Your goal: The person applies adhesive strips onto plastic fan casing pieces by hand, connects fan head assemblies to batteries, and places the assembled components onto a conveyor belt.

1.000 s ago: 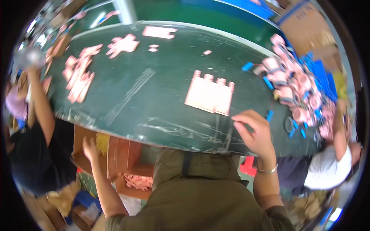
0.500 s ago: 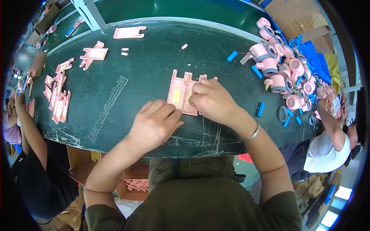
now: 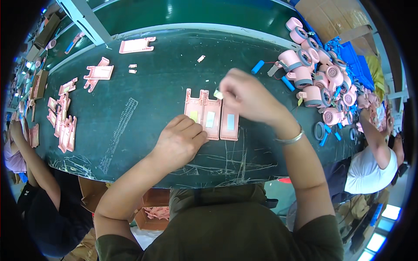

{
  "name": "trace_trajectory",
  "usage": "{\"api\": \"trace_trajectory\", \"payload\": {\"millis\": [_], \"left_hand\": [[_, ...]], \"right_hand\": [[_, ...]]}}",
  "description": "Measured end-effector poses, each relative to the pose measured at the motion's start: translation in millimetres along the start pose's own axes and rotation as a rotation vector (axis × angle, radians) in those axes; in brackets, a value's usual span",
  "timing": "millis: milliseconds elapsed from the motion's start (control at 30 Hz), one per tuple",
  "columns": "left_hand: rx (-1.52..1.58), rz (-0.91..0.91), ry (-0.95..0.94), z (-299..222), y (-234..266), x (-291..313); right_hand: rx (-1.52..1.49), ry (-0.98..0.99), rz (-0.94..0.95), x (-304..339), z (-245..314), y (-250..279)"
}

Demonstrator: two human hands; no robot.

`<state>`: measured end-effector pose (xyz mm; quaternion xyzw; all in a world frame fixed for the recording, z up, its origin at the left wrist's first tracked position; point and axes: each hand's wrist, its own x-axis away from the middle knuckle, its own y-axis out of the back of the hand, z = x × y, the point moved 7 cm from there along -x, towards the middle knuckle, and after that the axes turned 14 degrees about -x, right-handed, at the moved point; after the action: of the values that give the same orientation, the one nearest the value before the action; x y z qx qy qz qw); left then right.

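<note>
Your right hand (image 3: pixel 247 93) is blurred, its wrist bent inward and a silver metal bracelet (image 3: pixel 290 138) around it; thumb and fingertips pinch a small pale yellow slip (image 3: pixel 218 94) at the upper ends of the three flat pink plastic panels (image 3: pixel 229 132). Your left hand (image 3: pixel 179 142) lies palm down with fingers curled close together over the lower part of the leftmost panel; you can't tell whether it grips anything. The panels stand side by side in front of you on the dark green desk (image 3: pixel 167 82), bearing yellow, whitish and light-blue rectangular pads, left to right.

Below the desk's near edge, a brown cardboard box (image 3: pixel 149 224) holds loose pink pieces (image 3: pixel 157 212). On your far right, a blue plastic bin (image 3: pixel 365 74) stands behind a heap of round pink-and-grey plastic housings (image 3: pixel 312 95); its contents are hard to make out.
</note>
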<state>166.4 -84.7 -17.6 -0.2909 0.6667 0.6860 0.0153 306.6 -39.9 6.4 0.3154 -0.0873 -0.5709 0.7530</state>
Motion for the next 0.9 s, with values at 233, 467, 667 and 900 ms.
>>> {"api": "trace_trajectory", "payload": {"millis": [233,467,667,900], "left_hand": [[0.670,-0.078,0.581,12.8,27.9,8.4],[1.735,-0.392,1.045,48.5,0.5,70.3],[-0.004,-0.053,0.385,18.0,24.5,32.9],[-0.101,0.031,0.181,15.8,10.2,27.0]], "right_hand": [[-0.221,0.138,-0.082,34.5,60.6,-26.9],[-0.164,0.166,-0.158,27.8,61.1,-37.4],[0.440,0.297,0.140,6.0,40.2,-70.1],[0.628,0.297,0.385,-6.9,40.8,-98.0]]}}
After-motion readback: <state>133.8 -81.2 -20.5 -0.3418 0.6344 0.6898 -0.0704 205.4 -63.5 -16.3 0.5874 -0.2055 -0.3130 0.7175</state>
